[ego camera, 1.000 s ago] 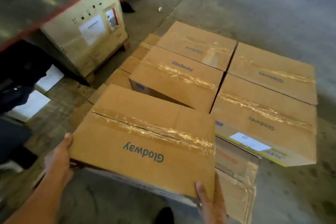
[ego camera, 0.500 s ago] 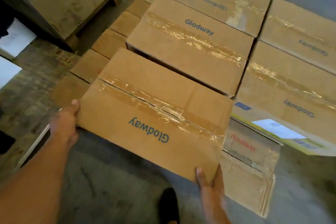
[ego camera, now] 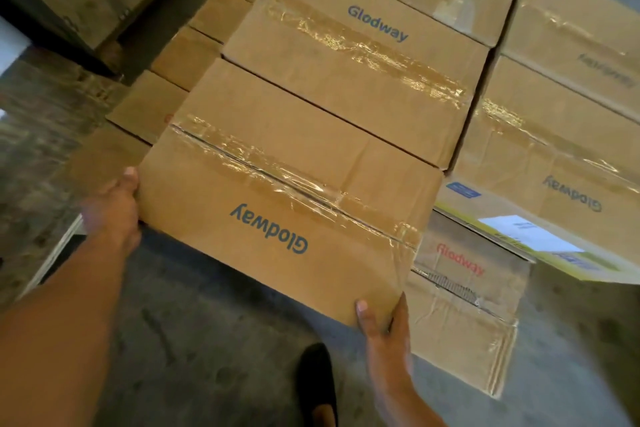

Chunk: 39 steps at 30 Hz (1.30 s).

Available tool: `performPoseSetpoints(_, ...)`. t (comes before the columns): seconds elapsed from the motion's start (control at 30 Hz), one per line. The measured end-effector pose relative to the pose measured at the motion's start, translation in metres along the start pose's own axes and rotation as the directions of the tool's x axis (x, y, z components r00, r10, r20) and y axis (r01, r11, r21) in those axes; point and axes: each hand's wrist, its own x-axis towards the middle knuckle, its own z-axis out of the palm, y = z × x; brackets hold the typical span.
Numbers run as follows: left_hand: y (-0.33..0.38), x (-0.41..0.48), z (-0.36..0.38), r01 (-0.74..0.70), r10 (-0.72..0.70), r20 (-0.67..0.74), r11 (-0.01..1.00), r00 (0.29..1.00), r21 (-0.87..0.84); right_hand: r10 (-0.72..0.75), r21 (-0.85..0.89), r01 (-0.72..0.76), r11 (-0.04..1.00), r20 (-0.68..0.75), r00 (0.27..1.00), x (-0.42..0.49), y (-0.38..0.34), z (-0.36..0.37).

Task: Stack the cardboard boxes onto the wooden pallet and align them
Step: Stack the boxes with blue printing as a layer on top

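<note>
Cardboard box (ego camera: 287, 191) marked Glodway, held at its near corners by a person's two hands, sits at the front of the upper layer of a stack. The left hand (ego camera: 112, 204) grips the left short end, thumb on the top face. The right hand (ego camera: 381, 319) clasps the near right corner, thumb on top and fingers down the side. How far the remaining fingers reach underneath is hidden.

The box lies ahead of both hands. Its long axis and taped seam run left to right, slanting toward the person at the right end, so the right hand is the nearer of the two. Its far long edge runs parallel to and just beside the neighbouring box (ego camera: 353, 55) behind it. Its right end comes close to the right-hand column (ego camera: 554, 149); whether they touch cannot be told.

The near edge hangs out over the concrete floor (ego camera: 194, 340), beside a lower box (ego camera: 464, 305) with red lettering that juts out at the right. Lower-layer boxes (ego camera: 149, 114) show at the left. The wooden pallet is out of sight beneath the load.

By the look of it, the step in hand is setting down and squaring up: a short push forward, away from the person, should close the seam with the neighbour. A dark shoe (ego camera: 317, 381) stands just below the box.
</note>
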Motion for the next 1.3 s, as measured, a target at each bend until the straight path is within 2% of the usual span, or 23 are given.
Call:
performPoseSetpoints(0.13, 0.011, -0.027, 0.011, -0.098, 0.121, -0.103, 0.973, 0.987, 0.210, -0.019, -0.084, 0.021, 0.996, 0.028, 0.999, -0.001, 0.001, -0.004)
performPoseSetpoints(0.23, 0.029, -0.060, 0.020, -0.165, 0.287, -0.198, 0.865, 0.937, 0.474, -0.074, -0.140, 0.084, 0.987, 0.078, 0.994, 0.002, -0.005, -0.014)
performPoseSetpoints(0.3, 0.040, -0.096, 0.030, -0.222, 0.381, -0.168, 0.785, 0.909, 0.579, -0.109, -0.136, 0.117, 0.984, 0.065, 0.992, 0.005, -0.014, -0.027)
performPoseSetpoints(0.37, 0.043, -0.141, 0.043, -0.365, 0.483, -0.003, 0.666, 0.876, 0.650, -0.138, -0.150, 0.138, 0.979, 0.008, 0.990, 0.009, -0.028, -0.045)
performPoseSetpoints(0.43, 0.042, -0.191, 0.055, -0.556, 0.574, 0.204, 0.544, 0.793, 0.629, -0.196, -0.184, 0.185, 0.965, -0.045, 0.980, 0.008, -0.046, -0.075)
performPoseSetpoints(0.57, 0.049, -0.292, 0.078, -0.697, 0.577, 0.417, 0.437, 0.702, 0.569, -0.350, -0.232, 0.316, 0.920, -0.123, 0.929, 0.002, -0.076, -0.154)
performPoseSetpoints(0.73, 0.063, -0.438, 0.106, -0.804, 0.588, 0.565, 0.295, 0.578, 0.516, -0.491, -0.259, 0.434, 0.863, -0.226, 0.841, -0.030, -0.087, -0.295)
performPoseSetpoints(0.83, 0.066, -0.540, 0.127, -0.847, 0.612, 0.599, 0.259, 0.516, 0.465, -0.524, -0.285, 0.448, 0.847, -0.313, 0.792, -0.054, -0.078, -0.389)
performPoseSetpoints(0.93, 0.058, -0.646, 0.159, -0.903, 0.623, 0.658, 0.229, 0.423, 0.363, -0.511, -0.296, 0.419, 0.858, -0.419, 0.751, -0.079, -0.059, -0.497)
performPoseSetpoints(1.03, 0.054, -0.731, 0.202, -0.952, 0.615, 0.731, 0.131, 0.296, 0.275, -0.488, -0.286, 0.396, 0.873, -0.512, 0.707, -0.092, -0.041, -0.590)
performPoseSetpoints(1.1, 0.054, -0.781, 0.236, -0.977, 0.597, 0.781, 0.028, 0.185, 0.211, -0.439, -0.236, 0.376, 0.896, -0.596, 0.672, -0.092, -0.027, -0.646)
performPoseSetpoints(1.2, 0.058, -0.852, 0.288, -0.991, 0.553, 0.831, -0.066, 0.058, 0.113, -0.358, -0.146, 0.366, 0.919, -0.697, 0.621, -0.091, -0.008, -0.722)
performPoseSetpoints(1.3, 0.054, -0.920, 0.353, -0.988, 0.503, 0.860, -0.151, -0.084, -0.008, -0.195, -0.009, 0.321, 0.947, -0.810, 0.553, -0.085, 0.027, -0.792)
